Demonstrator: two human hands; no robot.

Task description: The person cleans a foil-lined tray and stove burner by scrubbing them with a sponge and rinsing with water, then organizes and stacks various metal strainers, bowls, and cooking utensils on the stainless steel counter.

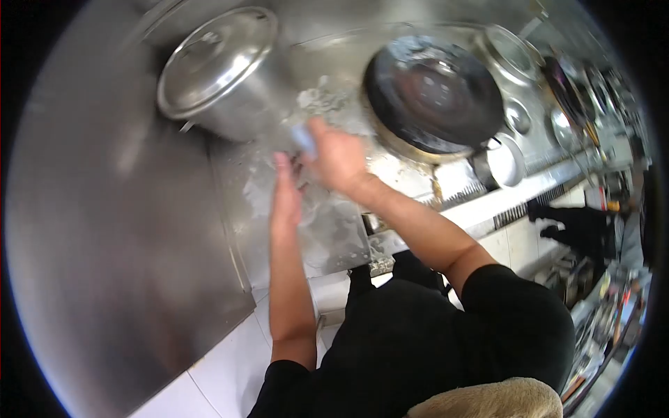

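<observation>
A smooth grey steel wall panel [125,209] borders the left edge of the wet, silver steel counter [331,240], whose soapy stretch reaches the front edge. A tall, silver lidded pot [230,73] and a round, black metal wok [435,101] leave a gap between them. Near it, the left hand [286,191] is open, beside the right hand [338,160], gripping a small, blurred pale-blue pad [304,139].

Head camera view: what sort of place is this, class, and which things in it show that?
Probably a kitchen, perhaps a commercial one, judging by the large lidded metal pot, the broad dark wok and the metal worktop in front of the person.
</observation>
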